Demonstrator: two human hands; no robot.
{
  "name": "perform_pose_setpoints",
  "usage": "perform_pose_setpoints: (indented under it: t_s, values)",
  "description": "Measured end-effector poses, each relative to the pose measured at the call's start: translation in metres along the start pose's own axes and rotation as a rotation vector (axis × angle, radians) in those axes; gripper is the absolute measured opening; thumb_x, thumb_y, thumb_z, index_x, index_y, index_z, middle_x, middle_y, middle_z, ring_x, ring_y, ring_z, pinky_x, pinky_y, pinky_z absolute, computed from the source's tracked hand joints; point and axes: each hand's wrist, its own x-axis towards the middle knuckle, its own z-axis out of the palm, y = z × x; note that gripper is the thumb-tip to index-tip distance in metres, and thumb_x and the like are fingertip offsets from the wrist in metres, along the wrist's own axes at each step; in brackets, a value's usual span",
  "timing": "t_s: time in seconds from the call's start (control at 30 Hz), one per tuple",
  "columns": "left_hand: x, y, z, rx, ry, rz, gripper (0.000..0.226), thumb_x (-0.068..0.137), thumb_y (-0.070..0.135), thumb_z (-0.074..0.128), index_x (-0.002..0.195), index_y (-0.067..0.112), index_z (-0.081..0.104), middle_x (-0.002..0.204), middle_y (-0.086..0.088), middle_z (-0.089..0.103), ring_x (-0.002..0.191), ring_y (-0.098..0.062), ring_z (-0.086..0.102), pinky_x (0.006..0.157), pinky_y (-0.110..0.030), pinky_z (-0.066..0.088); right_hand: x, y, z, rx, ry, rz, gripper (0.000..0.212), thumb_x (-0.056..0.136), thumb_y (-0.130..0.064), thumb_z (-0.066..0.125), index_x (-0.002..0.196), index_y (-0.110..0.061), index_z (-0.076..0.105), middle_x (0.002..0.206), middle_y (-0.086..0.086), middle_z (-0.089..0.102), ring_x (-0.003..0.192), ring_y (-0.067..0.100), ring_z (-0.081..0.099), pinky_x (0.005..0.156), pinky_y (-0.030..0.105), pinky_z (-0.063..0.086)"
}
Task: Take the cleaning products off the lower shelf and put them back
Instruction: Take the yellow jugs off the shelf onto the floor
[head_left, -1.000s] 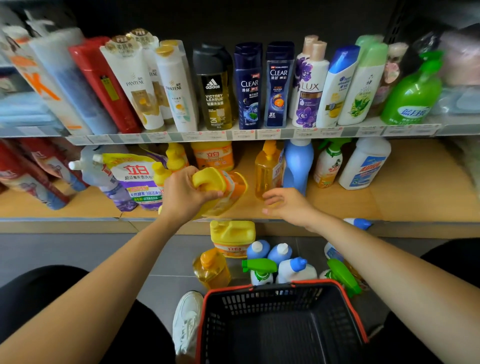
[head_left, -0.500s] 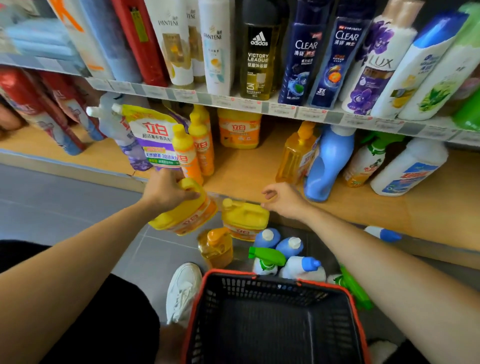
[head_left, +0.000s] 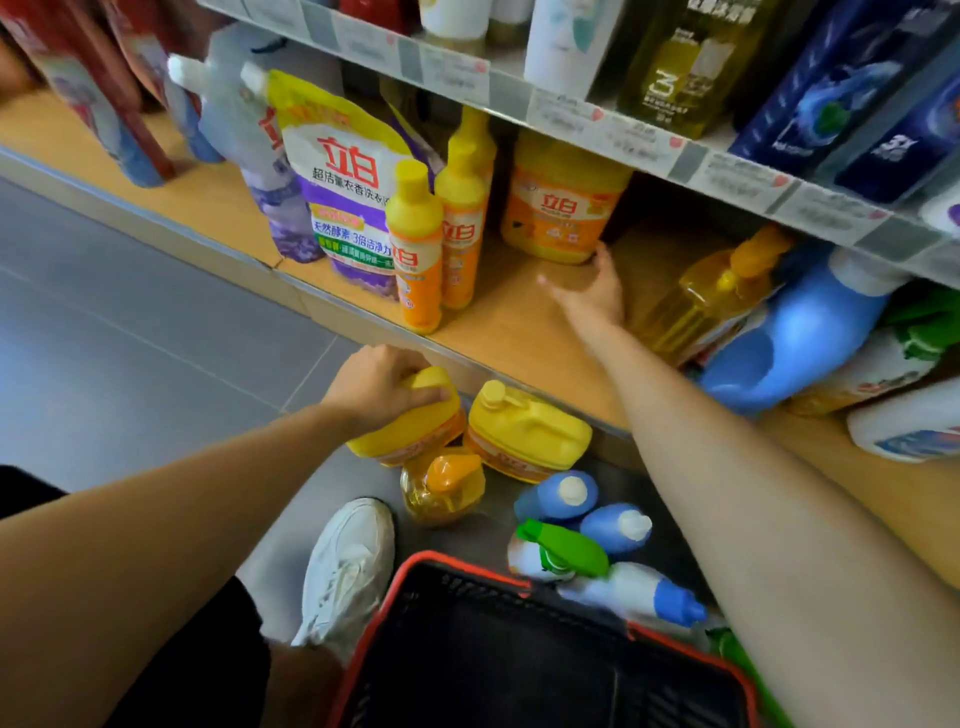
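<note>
The lower shelf (head_left: 519, 332) carries a big orange jug (head_left: 563, 202) at the back. A red-rimmed basket (head_left: 519, 577) sits on the floor below. In front of the shelf edge, a yellow jug (head_left: 410, 431) is low by the floor, just beside a second yellow jug (head_left: 527, 431). The left hand (head_left: 379, 384) grips the first one from above, fingers curled over its top. The right hand (head_left: 592, 296) lies on the shelf, fingers spread wide, one fingertip touching the orange jug's base.

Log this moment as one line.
left hand: grips yellow jug near floor | right hand: open, at orange jug on lower shelf
</note>
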Motion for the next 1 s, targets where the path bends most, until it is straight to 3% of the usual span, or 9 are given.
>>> perform_pose_setpoints:
  t_s: [0.17,0.3,0.4,0.47,0.5,0.57,0.67,0.77,1.0]
  values:
    - [0.016,0.005,0.014,-0.006,0.042,0.022,0.047,0.087,0.072,0.054,0.104,0.03,0.067,0.098,0.008,0.065,0.09,-0.015,0.063,0.077,-0.037,0.057,0.046,0.014,0.01,0.143,0.034,0.016,0.114,0.069,-0.027,0.09,0.158,-0.021,0.02,0.157,0.009,0.038,0.143,0.023,0.038,0.112,0.028,0.03]
    - [0.012,0.003,0.018,0.025,0.106,0.054,0.054,0.084,0.07,0.05,0.111,0.027,0.068,0.104,0.005,0.071,0.09,-0.015,0.065,0.078,-0.037,0.058,0.065,0.017,0.016,0.228,0.016,-0.006,0.113,0.068,-0.025,0.091,0.157,-0.021,0.022,0.153,0.008,0.044,0.137,0.02,0.046,0.113,0.039,0.039]
    - [0.011,0.003,0.021,0.061,0.123,0.084,0.053,0.087,0.064,0.05,0.117,0.025,0.068,0.109,0.004,0.072,0.095,-0.018,0.068,0.081,-0.038,0.059,0.064,0.018,0.022,0.368,0.053,-0.021,0.102,0.071,-0.013,0.088,0.154,-0.016,0.029,0.148,0.011,0.049,0.124,0.016,0.055,0.098,0.023,0.048]
    - [0.012,0.003,0.022,0.068,0.121,0.076,0.051,0.089,0.063,0.051,0.119,0.025,0.068,0.11,0.003,0.073,0.096,-0.018,0.068,0.082,-0.038,0.059,0.054,0.024,0.025,0.402,0.134,-0.037,0.079,0.073,-0.008,0.085,0.141,-0.009,0.046,0.128,0.012,0.062,0.101,0.011,0.064,0.078,0.014,0.051]
    - [0.012,0.003,0.022,0.072,0.122,0.072,0.051,0.089,0.063,0.052,0.119,0.025,0.067,0.11,0.002,0.073,0.096,-0.018,0.068,0.082,-0.039,0.059,0.046,0.028,0.026,0.377,0.169,-0.044,0.067,0.073,-0.009,0.085,0.132,-0.005,0.054,0.113,0.01,0.066,0.09,0.011,0.065,0.073,0.017,0.051]
    - [0.012,0.004,0.022,0.072,0.127,0.055,0.055,0.087,0.066,0.049,0.119,0.025,0.067,0.109,0.001,0.073,0.095,-0.017,0.068,0.081,-0.037,0.059,0.033,0.034,0.026,0.339,0.189,-0.059,0.061,0.071,-0.014,0.087,0.124,-0.004,0.057,0.107,0.01,0.065,0.091,0.018,0.065,0.076,0.025,0.052]
    - [0.011,0.006,0.023,0.1,0.144,0.046,0.058,0.086,0.068,0.046,0.12,0.026,0.068,0.106,0.0,0.073,0.092,-0.018,0.068,0.079,-0.035,0.06,0.032,0.023,0.023,0.345,0.101,-0.117,0.093,0.066,-0.012,0.091,0.144,-0.012,0.04,0.14,0.013,0.05,0.123,0.024,0.054,0.095,0.026,0.048]
    - [0.011,0.005,0.023,0.127,0.151,0.062,0.057,0.088,0.066,0.046,0.122,0.026,0.068,0.106,-0.002,0.074,0.092,-0.021,0.07,0.078,-0.037,0.06,0.035,0.006,0.025,0.267,-0.007,-0.191,0.113,0.064,-0.016,0.093,0.154,-0.015,0.026,0.155,0.013,0.038,0.141,0.027,0.04,0.113,0.04,0.039]
    - [0.012,0.002,0.025,0.133,0.16,0.081,0.059,0.088,0.066,0.047,0.123,0.024,0.069,0.108,-0.003,0.075,0.092,-0.022,0.071,0.079,-0.037,0.06,0.022,-0.013,0.04,0.247,0.061,-0.265,0.073,0.071,-0.012,0.089,0.132,0.002,0.052,0.125,0.015,0.065,0.115,0.023,0.063,0.099,0.031,0.052]
